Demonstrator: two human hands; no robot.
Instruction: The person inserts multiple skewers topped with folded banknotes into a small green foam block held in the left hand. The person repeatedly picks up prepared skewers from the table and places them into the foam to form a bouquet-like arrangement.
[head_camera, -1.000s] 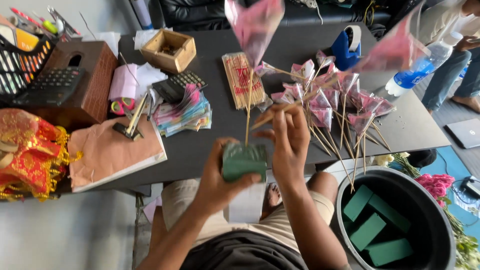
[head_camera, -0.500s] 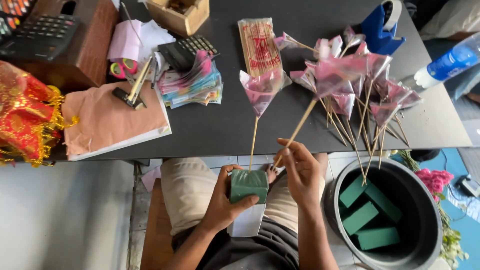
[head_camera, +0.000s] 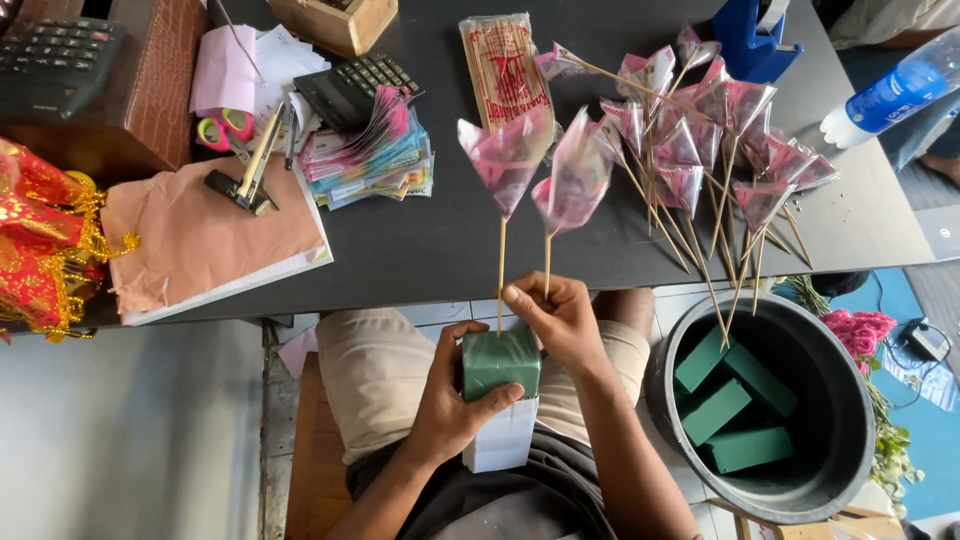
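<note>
While left hand (head_camera: 450, 395) grips foam block (head_camera: 500, 362) (green), right hand (head_camera: 560, 320) pinches skewer (head_camera: 547, 262).

The scene is evenly and brightly lit by soft, diffuse light, with no hard shadows. The dark table (head_camera: 440, 240) carries a pale sheen toward 1 o'clock, near the plastic bottle (head_camera: 885, 95). Faint, soft-edged shadows lie under the stack of banknotes (head_camera: 370, 155) at 11 o'clock. Focus is sharp through the centre; the left hand (head_camera: 455, 400) and right hand (head_camera: 560, 320) show crisp outlines with no motion blur. Wide-angle distortion bends the table edges at 9 and 3 o'clock, and detail softens slightly in the corners.
</note>
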